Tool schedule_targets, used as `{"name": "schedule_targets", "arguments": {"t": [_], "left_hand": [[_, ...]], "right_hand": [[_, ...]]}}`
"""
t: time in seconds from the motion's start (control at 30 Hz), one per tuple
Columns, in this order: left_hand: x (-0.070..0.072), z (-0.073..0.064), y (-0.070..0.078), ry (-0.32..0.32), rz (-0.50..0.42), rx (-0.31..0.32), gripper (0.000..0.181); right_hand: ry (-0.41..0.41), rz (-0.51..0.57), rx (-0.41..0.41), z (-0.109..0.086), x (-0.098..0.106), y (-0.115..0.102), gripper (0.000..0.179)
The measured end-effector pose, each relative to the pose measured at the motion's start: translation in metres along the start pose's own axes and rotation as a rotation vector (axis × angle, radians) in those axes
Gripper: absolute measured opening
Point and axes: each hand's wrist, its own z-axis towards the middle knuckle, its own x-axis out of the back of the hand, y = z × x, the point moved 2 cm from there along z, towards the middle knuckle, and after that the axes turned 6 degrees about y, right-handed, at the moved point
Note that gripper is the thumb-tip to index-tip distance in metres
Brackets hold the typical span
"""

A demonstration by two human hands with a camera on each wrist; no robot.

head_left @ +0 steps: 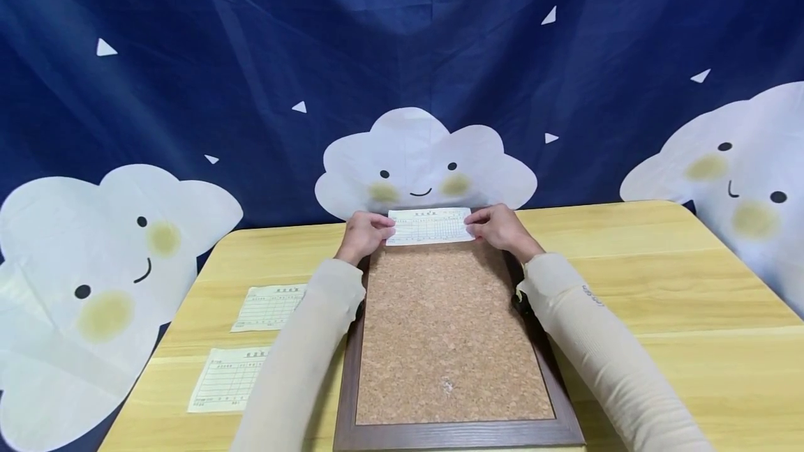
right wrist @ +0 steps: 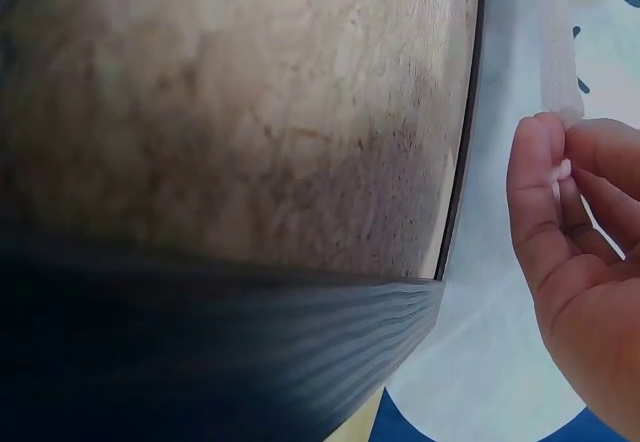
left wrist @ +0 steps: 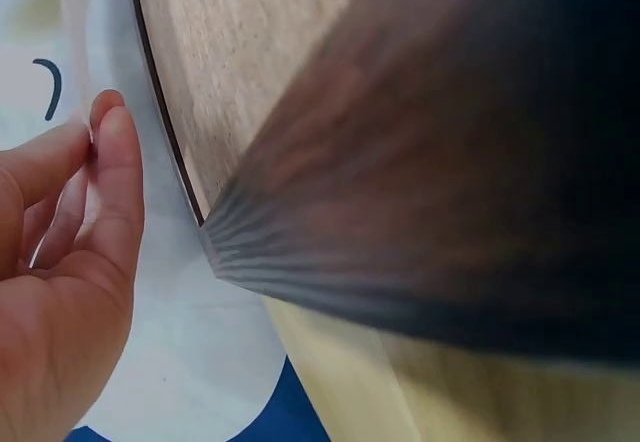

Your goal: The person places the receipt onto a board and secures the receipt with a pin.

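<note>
slip [head_left: 430, 227] is up at the far end of the board [head_left: 455, 340], text side facing the head cam, sitting across the board's far edge in that view. left hand [head_left: 364, 232] pinches its left end, thumb against fingers; right hand [head_left: 499, 227] pinches its right end the same way. paper spans flat between the two, roughly level.

both wrist views show backdrop [head_left: 433, 54] between fingertips and board edge, so i read the slip as held clear of the cork, not pressed to it. small pale bit between the right fingers in the right wrist view, can't tell what.

step in hand, my judgement: holding the slip by both ends and squaring it over the far end. next move calls for even tension, both ends at one height, no twist; thin paper will likely bow or crease if the hands close in unevenly. if it's to go on the board, lower both ends together.

two more lie on the table [head_left: 659, 340] left of the board: second slip [head_left: 264, 309] farther, third slip [head_left: 222, 382] nearer, both part hidden by the left sleeve [head_left: 283, 375].
</note>
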Motion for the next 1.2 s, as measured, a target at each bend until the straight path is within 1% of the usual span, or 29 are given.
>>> {"name": "schedule_targets", "arguments": {"t": [0.17,0.37,0.53,0.63,0.73,0.93,1.07,1.2], "left_hand": [[-0.002,0.001,0.001,-0.021,0.052,0.003,0.011],[-0.003,0.0,0.003,-0.051,0.065,0.01,0.013],[-0.003,0.002,0.002,-0.089,0.074,-0.002,0.015],[-0.003,0.002,0.002,-0.11,0.107,-0.013,0.016],[-0.004,0.001,0.002,-0.128,0.139,-0.009,0.015],[-0.005,-0.001,0.003,-0.141,0.204,-0.01,0.016],[-0.006,-0.001,0.004,-0.155,0.234,-0.013,0.018],[-0.008,0.003,0.004,-0.165,0.257,-0.002,0.019]], "right_hand": [[-0.013,-0.017,-0.002,0.001,0.0,0.0,0.019],[-0.048,-0.02,-0.015,0.004,0.0,0.0,0.02],[-0.06,-0.041,-0.014,0.007,0.0,0.001,0.02],[-0.08,-0.058,0.004,0.008,-0.002,0.001,0.019],[-0.093,-0.084,0.034,0.009,-0.005,0.002,0.018],[-0.097,-0.149,0.085,0.011,-0.009,0.005,0.017],[-0.105,-0.198,0.078,0.01,-0.01,0.006,0.017],[-0.118,-0.196,0.056,0.009,-0.009,0.006,0.018]]}}
